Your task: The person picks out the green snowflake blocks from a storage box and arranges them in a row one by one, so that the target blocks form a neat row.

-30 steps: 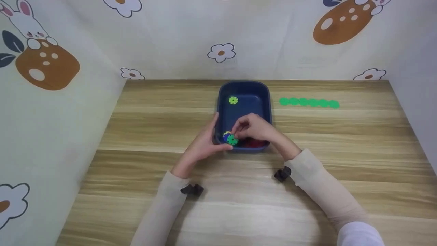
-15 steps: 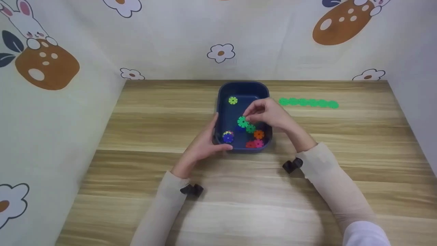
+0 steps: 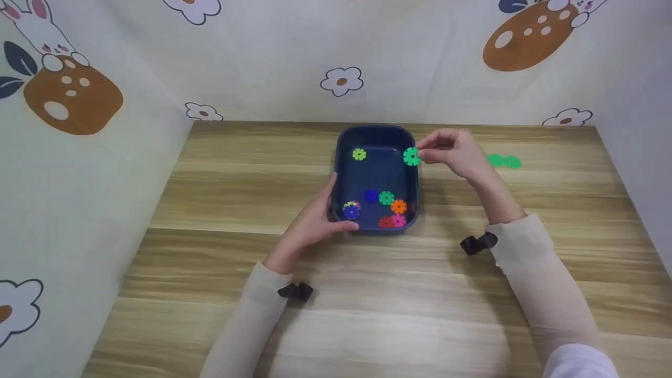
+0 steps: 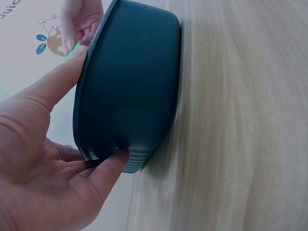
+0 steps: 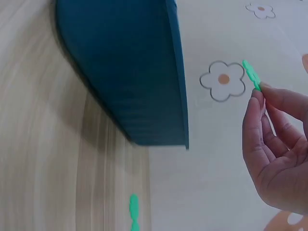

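My right hand (image 3: 455,153) pinches a green notched disc (image 3: 411,156) between thumb and fingertips, over the right rim of a dark blue plastic tub (image 3: 375,176). The right wrist view has the disc edge-on, higher than the tub wall (image 5: 125,72). My left hand (image 3: 314,216) grips the tub at its near left corner, the thumb along the near rim. In the left wrist view its fingers lie against the outer wall (image 4: 130,77). On the table at right lies a row of green discs (image 3: 504,161), partly hidden by my right hand.
In the tub are a yellow-green disc (image 3: 359,154), a blue disc (image 3: 351,211) overlapping others, a darker green disc (image 3: 386,198), an orange disc (image 3: 398,207), and red and pink discs (image 3: 398,220). A patterned cloth (image 3: 262,63) hangs behind the wooden table (image 3: 252,184).
My right hand has lifted the green disc from the tub's near left corner and carried it right and away, to the right rim. My left hand has stayed on the tub.
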A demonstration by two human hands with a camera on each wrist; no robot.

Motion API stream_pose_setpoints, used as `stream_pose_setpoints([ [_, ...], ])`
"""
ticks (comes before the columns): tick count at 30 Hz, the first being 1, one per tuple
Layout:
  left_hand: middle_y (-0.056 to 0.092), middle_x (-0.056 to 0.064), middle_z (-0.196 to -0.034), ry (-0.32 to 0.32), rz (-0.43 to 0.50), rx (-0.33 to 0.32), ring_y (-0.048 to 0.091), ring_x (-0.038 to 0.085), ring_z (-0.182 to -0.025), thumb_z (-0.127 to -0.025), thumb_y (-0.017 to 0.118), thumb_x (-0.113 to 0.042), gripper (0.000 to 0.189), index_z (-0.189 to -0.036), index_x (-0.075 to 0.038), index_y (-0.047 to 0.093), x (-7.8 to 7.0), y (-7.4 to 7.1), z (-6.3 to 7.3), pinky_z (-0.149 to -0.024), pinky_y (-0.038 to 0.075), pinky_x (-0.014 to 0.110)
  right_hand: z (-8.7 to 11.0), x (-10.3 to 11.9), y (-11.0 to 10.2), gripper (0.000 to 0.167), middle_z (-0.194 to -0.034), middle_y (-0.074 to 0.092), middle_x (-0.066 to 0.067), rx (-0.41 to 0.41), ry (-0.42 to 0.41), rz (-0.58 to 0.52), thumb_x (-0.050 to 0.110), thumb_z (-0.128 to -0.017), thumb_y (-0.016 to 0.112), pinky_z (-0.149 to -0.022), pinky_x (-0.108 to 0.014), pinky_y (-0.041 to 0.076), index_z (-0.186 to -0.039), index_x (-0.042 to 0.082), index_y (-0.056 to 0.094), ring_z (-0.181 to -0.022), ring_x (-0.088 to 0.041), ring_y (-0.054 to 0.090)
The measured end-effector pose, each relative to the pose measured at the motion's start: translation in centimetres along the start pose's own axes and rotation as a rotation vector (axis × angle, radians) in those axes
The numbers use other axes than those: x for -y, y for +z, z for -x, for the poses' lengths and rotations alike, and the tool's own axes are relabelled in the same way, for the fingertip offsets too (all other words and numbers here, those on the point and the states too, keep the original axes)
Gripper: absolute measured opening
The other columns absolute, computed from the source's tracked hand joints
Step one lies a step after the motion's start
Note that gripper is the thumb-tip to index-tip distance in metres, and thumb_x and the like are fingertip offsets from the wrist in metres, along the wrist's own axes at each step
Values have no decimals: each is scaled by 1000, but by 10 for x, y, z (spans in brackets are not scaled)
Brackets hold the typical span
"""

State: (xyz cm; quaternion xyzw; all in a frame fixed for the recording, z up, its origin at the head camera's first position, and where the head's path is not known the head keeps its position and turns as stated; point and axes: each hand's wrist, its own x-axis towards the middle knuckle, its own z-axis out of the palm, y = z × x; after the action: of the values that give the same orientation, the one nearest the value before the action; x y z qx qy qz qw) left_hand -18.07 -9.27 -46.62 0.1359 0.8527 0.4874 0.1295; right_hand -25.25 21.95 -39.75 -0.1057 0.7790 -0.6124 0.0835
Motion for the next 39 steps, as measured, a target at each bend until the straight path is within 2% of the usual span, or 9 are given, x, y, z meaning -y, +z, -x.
stream_pose_setpoints([
  [6, 13, 10, -169, -6, 6, 0, 19, 29, -155, -77, 87, -27, 116, -162, -14, 8, 0, 0, 0, -127, 18, 46, 5, -6, -29, 10, -83, 75, 12, -86, -26, -17, 7, -89, 73, -71, -17, 59, -98, 3, 75, -75, -2, 71],
  [13, 13, 12, -168, -8, 23, 3, 17, 29, -155, -78, 86, -24, 115, -161, -11, 8, 1, 0, 1, -128, 16, 46, 10, -16, -56, 10, -83, 75, 5, -196, -30, -121, 2, -86, 75, -69, -18, 60, -96, 0, 75, -73, -6, 72],
  [22, 12, 9, -169, -25, 8, 1, 17, 27, -156, -79, 86, -29, 115, -162, -15, 8, 1, 0, 2, -127, 18, 45, 21, -30, -92, 10, -80, 74, 2, -341, 41, -208, -2, -85, 74, -66, -18, 60, -94, 3, 75, -70, -7, 71],
  [32, 11, 8, -169, -28, 1, 5, 17, 27, -156, -79, 86, -30, 115, -162, -16, 7, 1, 1, 1, -127, 18, 46, 37, -48, -129, 10, -75, 73, 3, -443, 122, -277, -2, -85, 74, -65, -17, 60, -90, 6, 76, -65, -6, 71],
  [39, 13, 11, -168, -19, -13, 2, 18, 28, -155, -78, 86, -29, 115, -162, -14, 8, 1, 0, 1, -127, 18, 45, 47, -62, -149, 14, -74, 73, 2, -479, 166, -340, -7, -86, 71, -65, -18, 60, -87, 7, 75, -65, -7, 72],
])
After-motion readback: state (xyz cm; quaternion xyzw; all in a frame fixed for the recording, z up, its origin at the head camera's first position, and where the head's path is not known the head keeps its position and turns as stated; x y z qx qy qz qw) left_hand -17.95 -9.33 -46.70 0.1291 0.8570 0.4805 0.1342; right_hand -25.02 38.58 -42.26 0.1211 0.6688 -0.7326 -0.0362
